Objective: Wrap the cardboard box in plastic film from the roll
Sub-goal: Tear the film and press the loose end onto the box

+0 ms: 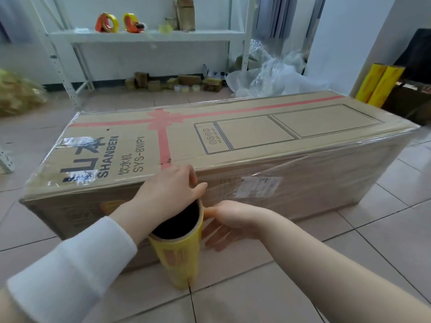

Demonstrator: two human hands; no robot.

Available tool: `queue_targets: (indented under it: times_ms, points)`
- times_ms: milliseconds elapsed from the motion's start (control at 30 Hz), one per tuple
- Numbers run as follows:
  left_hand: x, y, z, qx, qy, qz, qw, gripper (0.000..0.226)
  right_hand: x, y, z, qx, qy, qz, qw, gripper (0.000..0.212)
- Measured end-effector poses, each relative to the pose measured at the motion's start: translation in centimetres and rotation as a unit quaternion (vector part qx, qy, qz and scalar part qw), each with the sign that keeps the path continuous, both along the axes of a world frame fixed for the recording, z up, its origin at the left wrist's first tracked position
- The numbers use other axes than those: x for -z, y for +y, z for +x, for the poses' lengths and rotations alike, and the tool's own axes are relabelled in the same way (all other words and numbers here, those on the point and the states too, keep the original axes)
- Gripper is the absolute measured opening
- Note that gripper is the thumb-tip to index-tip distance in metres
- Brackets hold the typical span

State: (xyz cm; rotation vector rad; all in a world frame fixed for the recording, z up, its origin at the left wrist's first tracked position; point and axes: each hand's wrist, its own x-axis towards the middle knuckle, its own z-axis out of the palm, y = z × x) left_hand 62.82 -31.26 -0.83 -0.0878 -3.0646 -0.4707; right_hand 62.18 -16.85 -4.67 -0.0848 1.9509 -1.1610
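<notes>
A long cardboard box (245,136) with a red ribbon print lies on the tiled floor, clear film covering its top and near side. Against its near side stands a yellow roll of plastic film (177,259), upright, its dark hollow core facing me. My left hand (170,187) grips the roll's top rim, fingers over the far edge. My right hand (231,220) lies flat with fingers spread on the film stretched from the roll across the box's side, just right of the roll.
White metal shelving (144,34) with two orange tape dispensers (119,23) stands behind the box. Crumpled clear plastic (272,71) lies at the back right. Two more yellow film rolls (377,85) lean at the right wall. Small boxes and tape rolls sit under the shelf.
</notes>
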Motion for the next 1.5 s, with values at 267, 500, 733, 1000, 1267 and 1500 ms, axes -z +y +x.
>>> queue_targets:
  times_ms: [267,500,733,1000,1267,1500]
  points:
    - [-0.6,-3.7,0.5,0.139,-0.122,0.069,0.980,0.065,2.6,0.9,4.2,-0.059,0.151,-0.011,0.987,0.075]
    - [-1.0,-4.0,0.4,0.178,-0.116,0.069,0.975,0.082,4.2,-0.4,5.9,0.051,0.263,-0.019,0.963,0.072]
    - [-2.6,-4.8,0.7,0.188,-0.170,0.024,0.967,0.067,3.9,-1.6,7.0,0.085,0.283,0.003,0.955,0.074]
    - [-3.1,-1.1,1.8,0.116,-0.103,-0.089,0.984,0.041,3.8,-2.7,7.4,0.078,0.293,0.018,0.953,0.076]
    - [-1.4,0.8,2.9,0.053,0.021,-0.089,0.994,0.011,2.5,4.4,1.3,0.121,0.644,0.067,0.752,0.046]
    - [-0.8,1.2,3.4,0.016,0.063,-0.080,0.995,0.013,2.5,2.6,-2.1,-0.024,0.743,0.047,0.667,0.026]
